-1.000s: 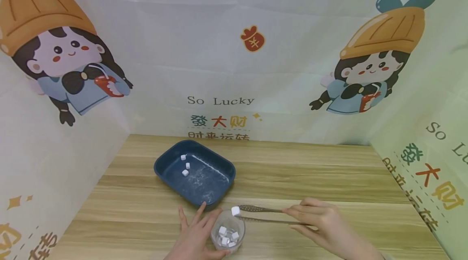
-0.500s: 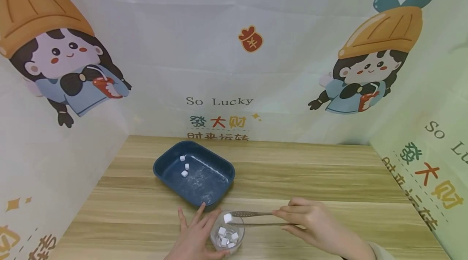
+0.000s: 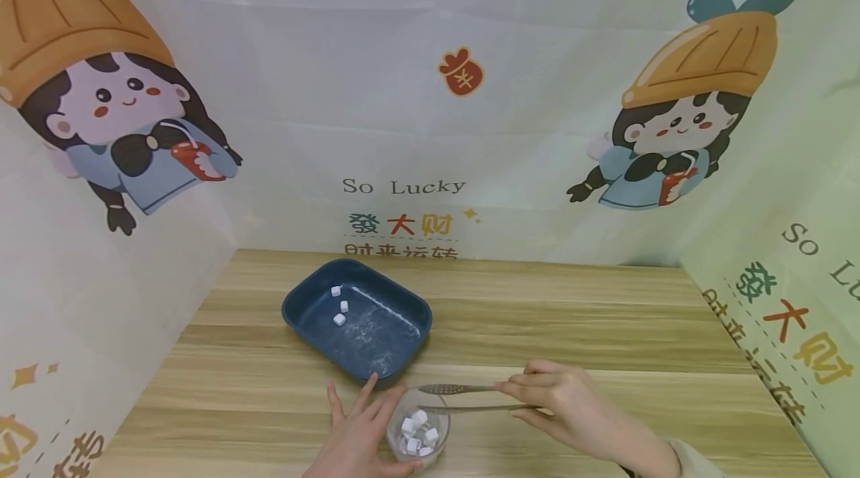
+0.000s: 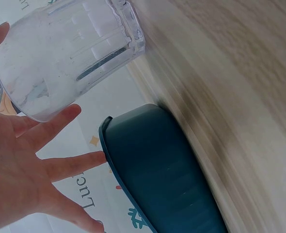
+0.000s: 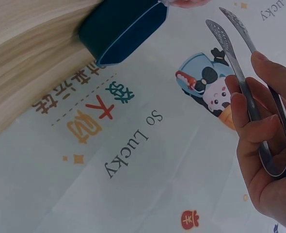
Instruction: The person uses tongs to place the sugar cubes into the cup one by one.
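Observation:
A clear plastic cup (image 3: 441, 439) stands upright at the front of the table with several white cubes (image 3: 408, 427) inside. My left hand (image 3: 356, 437) steadies it, thumb and index finger on opposite sides near the rim, other fingers spread. In the left wrist view, one of those fingertips reaches the rim of the blue tray (image 4: 157, 160). Metal tongs (image 3: 463, 389) with perforated tips are gripped in my right hand (image 3: 571, 405). Their tips are apart over the cup's mouth, and nothing sits between them; the right wrist view also shows the tongs (image 5: 237, 77) spread.
Just behind the cup, the dark blue tray (image 3: 396, 358) holds 3 white cubes (image 3: 339, 320) toward its left side. The wooden tabletop (image 3: 578, 328) extends to the right. A printed cloth (image 3: 537, 89) forms walls at the back and both sides.
The tongs moved left over the cup with a white cube, then spread apart. That cube now lies in the cup among the others. My left hand has stayed put.

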Tool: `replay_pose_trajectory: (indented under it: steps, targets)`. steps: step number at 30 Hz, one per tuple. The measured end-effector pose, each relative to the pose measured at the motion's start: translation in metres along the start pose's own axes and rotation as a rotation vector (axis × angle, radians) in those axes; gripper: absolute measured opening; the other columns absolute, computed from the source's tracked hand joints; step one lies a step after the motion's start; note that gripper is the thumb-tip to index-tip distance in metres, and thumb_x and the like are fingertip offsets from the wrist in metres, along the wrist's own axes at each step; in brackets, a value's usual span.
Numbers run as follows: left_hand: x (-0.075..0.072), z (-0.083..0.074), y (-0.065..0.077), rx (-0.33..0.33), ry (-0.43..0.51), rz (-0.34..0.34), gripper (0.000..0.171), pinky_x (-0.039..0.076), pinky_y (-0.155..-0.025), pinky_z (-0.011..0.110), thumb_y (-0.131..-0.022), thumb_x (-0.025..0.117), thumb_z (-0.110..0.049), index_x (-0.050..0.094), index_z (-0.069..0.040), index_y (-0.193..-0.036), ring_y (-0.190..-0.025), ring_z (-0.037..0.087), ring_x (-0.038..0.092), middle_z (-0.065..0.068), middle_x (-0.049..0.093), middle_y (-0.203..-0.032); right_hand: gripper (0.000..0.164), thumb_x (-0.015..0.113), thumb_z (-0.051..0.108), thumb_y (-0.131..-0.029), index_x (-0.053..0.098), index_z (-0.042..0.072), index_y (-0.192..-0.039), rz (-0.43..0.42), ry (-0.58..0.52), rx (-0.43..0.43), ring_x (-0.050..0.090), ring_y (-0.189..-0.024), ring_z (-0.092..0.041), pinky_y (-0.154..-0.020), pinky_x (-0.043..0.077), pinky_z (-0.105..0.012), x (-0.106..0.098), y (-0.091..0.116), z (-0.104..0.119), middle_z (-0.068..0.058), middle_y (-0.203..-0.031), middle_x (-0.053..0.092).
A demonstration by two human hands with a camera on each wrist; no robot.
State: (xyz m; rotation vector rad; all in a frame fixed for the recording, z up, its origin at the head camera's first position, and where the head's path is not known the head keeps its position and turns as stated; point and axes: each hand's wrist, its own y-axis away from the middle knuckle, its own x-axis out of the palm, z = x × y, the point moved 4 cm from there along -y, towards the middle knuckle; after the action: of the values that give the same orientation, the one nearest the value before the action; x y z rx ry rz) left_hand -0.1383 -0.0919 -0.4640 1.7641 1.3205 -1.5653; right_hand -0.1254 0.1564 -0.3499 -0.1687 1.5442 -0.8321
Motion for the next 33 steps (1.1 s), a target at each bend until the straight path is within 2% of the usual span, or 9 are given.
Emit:
replay_pose_trajectory:
  steps: [14, 23, 28, 33]
  targets:
    - [0.0, 0.0, 0.0, -0.01, 0.029, 0.019, 0.087, 0.008, -0.084, 0.08, -0.061, 0.063, -0.067, 0.044, -0.015, -0.128, -0.123, 0.041, 0.039, 0.003, 0.055, -0.125, 0.027, 0.064, 0.019, -0.08, 0.067, 0.004, -0.103, -0.036, -0.017, -0.013, 0.046, -0.068, 0.0, -0.057, 0.036, 0.0, 0.001, 0.005, -0.002, -0.002, -0.085, 0.07]
    - [0.0, 0.0, 0.0, 0.005, 0.013, -0.002, 0.088, 0.009, -0.082, 0.081, -0.061, 0.062, -0.069, 0.045, -0.013, -0.128, -0.122, 0.041, 0.04, 0.003, 0.056, -0.123, 0.029, 0.062, 0.023, -0.082, 0.066, 0.004, -0.103, -0.059, 0.001, 0.012, 0.05, -0.069, -0.002, -0.058, 0.04, -0.002, 0.0, 0.007, -0.003, -0.003, -0.084, 0.07]
    - [0.0, 0.0, 0.0, 0.009, 0.003, -0.015, 0.089, 0.01, -0.082, 0.081, -0.061, 0.061, -0.07, 0.045, -0.013, -0.128, -0.122, 0.04, 0.041, 0.002, 0.056, -0.122, 0.03, 0.063, 0.026, -0.081, 0.067, 0.005, -0.102, -0.067, 0.048, 0.026, 0.058, -0.074, -0.007, -0.064, 0.047, -0.01, -0.002, 0.009, -0.004, -0.003, -0.088, 0.071]
    - [0.0, 0.001, 0.0, 0.004, 0.006, -0.018, 0.088, 0.01, -0.083, 0.081, -0.061, 0.06, -0.07, 0.045, -0.014, -0.127, -0.122, 0.04, 0.041, 0.002, 0.056, -0.122, 0.034, 0.067, 0.026, -0.077, 0.066, 0.004, -0.103, -0.088, 0.08, 0.046, 0.059, -0.075, -0.01, -0.069, 0.049, -0.016, -0.002, 0.013, -0.007, -0.003, -0.089, 0.071]
